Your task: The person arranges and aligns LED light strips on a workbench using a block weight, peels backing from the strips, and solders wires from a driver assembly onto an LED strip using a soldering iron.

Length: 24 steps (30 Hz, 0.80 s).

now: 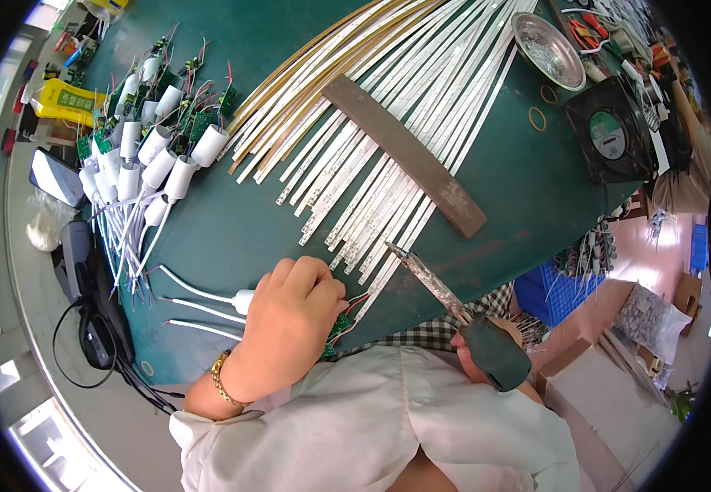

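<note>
My left hand (294, 299), with a gold bracelet at the wrist, is closed over a small green circuit board (339, 326) at the table's near edge; its fingertips are partly hidden. Thin red wires run from this board to the near end of an LED strip (376, 293). Beside the hand, a white cylindrical cap (243, 302) with a white cable shows. My right hand (464, 359) is wrapped round the dark green handle of a soldering iron (436, 287) and mostly hidden behind it. The iron's tip points up and left, close to the strip ends.
Many LED strips (421, 90) fan across the green table (528, 197) under a brown bar (405, 156). White caps with boards and cables (159, 156) lie piled at left. A metal dish (549, 51) and black fan (610, 131) stand at right, a blue crate (548, 295) below the table edge.
</note>
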Each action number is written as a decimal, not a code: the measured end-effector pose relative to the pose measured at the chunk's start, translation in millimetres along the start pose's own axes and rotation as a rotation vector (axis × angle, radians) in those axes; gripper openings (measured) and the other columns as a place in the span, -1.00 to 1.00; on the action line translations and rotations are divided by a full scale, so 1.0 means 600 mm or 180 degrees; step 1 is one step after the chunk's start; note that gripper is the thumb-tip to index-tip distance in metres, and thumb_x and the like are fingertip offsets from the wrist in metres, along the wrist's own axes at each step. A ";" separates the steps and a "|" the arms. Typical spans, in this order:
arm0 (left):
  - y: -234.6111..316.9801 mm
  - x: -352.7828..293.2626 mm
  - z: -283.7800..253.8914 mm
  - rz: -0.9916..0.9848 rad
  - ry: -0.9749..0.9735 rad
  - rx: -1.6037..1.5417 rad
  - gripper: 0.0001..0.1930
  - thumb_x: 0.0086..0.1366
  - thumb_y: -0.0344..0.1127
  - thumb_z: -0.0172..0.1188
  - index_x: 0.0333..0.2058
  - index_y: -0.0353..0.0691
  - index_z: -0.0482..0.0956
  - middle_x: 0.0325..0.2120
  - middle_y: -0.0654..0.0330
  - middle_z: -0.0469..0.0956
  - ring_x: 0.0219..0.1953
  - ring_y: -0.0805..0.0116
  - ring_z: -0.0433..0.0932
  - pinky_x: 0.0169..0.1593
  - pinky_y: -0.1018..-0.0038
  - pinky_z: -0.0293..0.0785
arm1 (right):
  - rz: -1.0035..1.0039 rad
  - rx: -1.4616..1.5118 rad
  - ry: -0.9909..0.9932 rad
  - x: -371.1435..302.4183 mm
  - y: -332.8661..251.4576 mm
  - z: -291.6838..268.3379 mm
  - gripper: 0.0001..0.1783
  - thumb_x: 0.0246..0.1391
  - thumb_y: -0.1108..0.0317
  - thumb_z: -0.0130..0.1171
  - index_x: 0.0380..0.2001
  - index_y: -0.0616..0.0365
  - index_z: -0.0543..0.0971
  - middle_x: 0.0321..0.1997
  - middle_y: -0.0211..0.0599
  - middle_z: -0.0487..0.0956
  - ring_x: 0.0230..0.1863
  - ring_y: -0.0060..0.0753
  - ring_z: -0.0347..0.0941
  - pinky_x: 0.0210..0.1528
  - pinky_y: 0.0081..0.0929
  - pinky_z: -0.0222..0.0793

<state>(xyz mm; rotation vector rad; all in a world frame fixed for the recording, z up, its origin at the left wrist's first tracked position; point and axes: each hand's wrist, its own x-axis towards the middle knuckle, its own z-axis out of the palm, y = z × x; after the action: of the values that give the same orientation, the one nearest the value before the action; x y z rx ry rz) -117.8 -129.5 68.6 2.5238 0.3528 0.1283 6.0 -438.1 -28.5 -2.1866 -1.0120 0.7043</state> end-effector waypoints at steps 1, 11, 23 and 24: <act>0.004 -0.003 -0.003 0.0017 -0.0005 -0.0005 -0.81 0.01 -0.51 0.41 -0.38 -0.23 0.60 -0.31 0.18 0.49 -0.32 0.11 0.43 -0.24 0.28 0.37 | -0.0050 0.0024 -0.0053 -0.016 0.022 0.012 -0.84 -0.18 0.39 0.33 -0.42 0.03 0.62 -0.47 -0.27 0.60 -0.43 -0.14 0.56 -0.36 -0.27 0.46; -0.005 0.002 0.001 -0.0032 0.0334 0.0020 -0.81 0.06 -0.58 0.29 -0.33 -0.27 0.51 -0.38 0.13 0.47 -0.32 0.09 0.41 -0.19 0.26 0.32 | -0.0006 -0.0428 -0.0161 0.008 -0.022 -0.018 -0.82 -0.21 0.40 0.34 -0.41 0.02 0.67 -0.51 -0.41 0.67 -0.47 -0.29 0.62 -0.40 -0.43 0.53; 0.013 -0.002 0.001 -0.0282 0.0140 0.0896 -0.80 0.00 -0.58 0.32 -0.37 -0.25 0.55 -0.36 0.10 0.45 -0.30 0.06 0.45 -0.22 0.27 0.40 | -0.0131 -0.0028 -0.0041 0.007 -0.016 -0.026 -0.78 -0.26 0.34 0.39 -0.41 0.04 0.70 -0.52 -0.39 0.68 -0.52 -0.32 0.61 -0.44 -0.42 0.52; 0.014 -0.001 -0.001 -0.0216 0.0135 0.0998 -0.80 0.02 -0.57 0.32 -0.34 -0.25 0.55 -0.33 0.10 0.45 -0.28 0.05 0.44 -0.20 0.25 0.40 | -0.0127 -0.0020 -0.0031 0.004 -0.015 -0.025 -0.78 -0.26 0.34 0.39 -0.41 0.04 0.70 -0.52 -0.39 0.68 -0.52 -0.32 0.61 -0.44 -0.42 0.52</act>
<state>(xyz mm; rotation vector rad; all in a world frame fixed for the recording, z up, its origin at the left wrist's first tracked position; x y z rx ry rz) -116.6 -136.4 73.8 2.8168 0.5096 0.1070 13.3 -436.5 -12.3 -2.1644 -1.0612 0.6949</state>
